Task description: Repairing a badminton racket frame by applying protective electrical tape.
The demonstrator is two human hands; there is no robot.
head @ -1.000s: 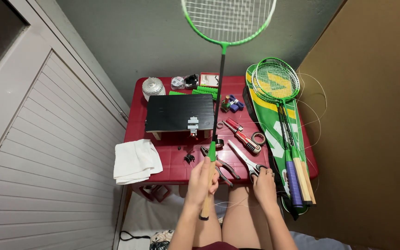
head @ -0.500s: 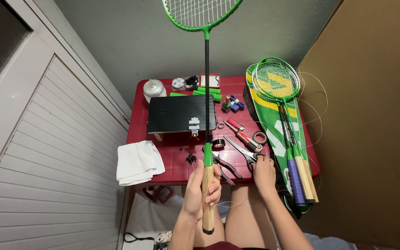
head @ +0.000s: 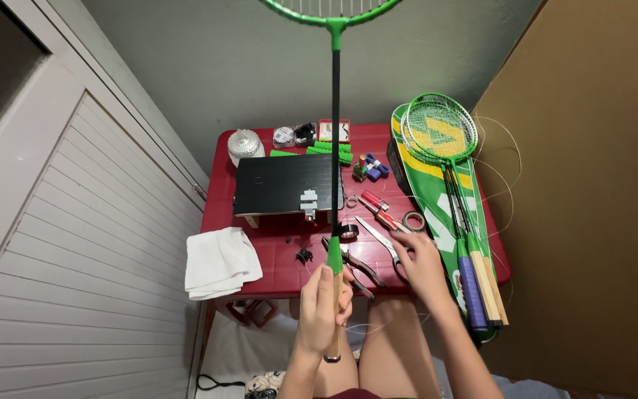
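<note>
From the head view we see the left hand (head: 324,307) wrapped tight around the wooden grip of the green racket (head: 335,148), shaft upright, its head far up at the top edge. Our right hand (head: 424,264) rests on the red bench (head: 260,262), fingers closed around the scissors (head: 382,240), just right of the pliers (head: 352,264).

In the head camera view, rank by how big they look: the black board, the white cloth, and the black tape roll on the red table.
1. black board
2. white cloth
3. black tape roll, clearly smallest
</note>
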